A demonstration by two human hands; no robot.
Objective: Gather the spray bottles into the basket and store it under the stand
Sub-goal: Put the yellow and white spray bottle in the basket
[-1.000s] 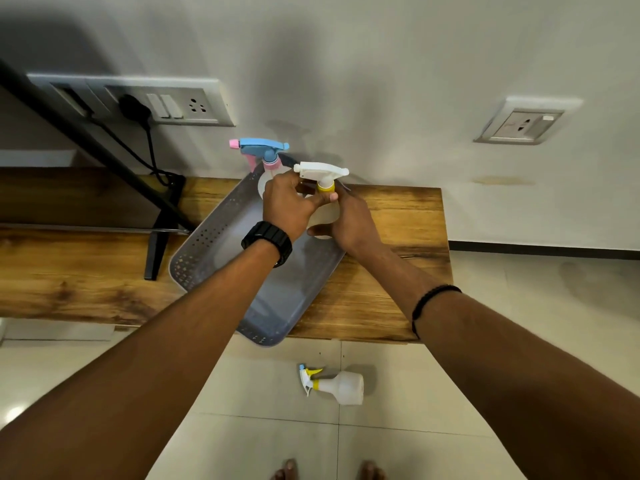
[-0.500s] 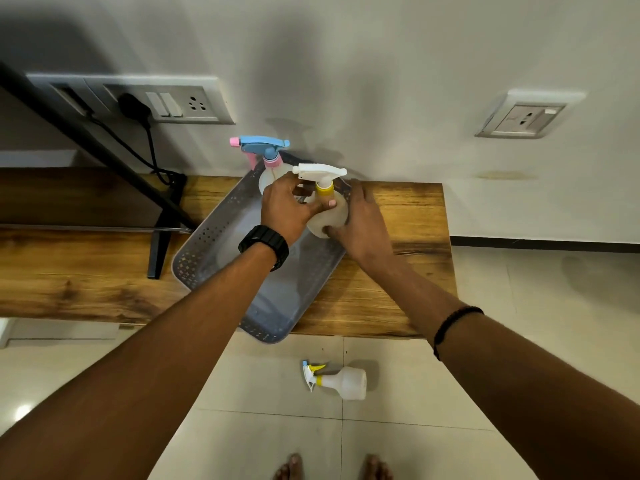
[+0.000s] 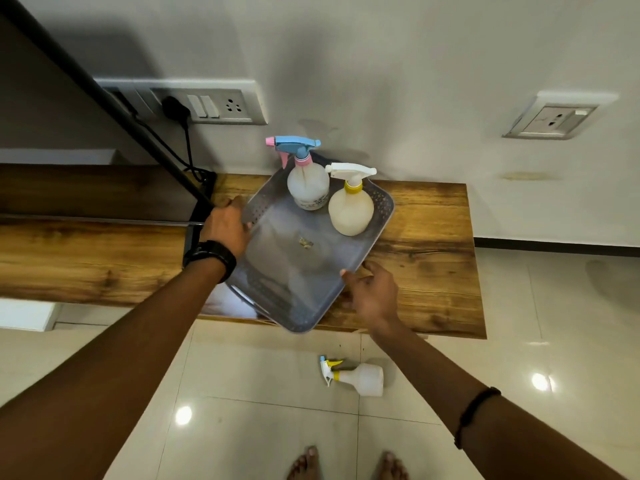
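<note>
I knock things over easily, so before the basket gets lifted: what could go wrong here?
The two bottles, blue-topped and white-topped, stand upright at the far end of the basket; tilting it could topple them. The basket's near corner overhangs the stand, so it might slip off. A third bottle lies on the floor near the feet, easy to step on or forget.
</note>
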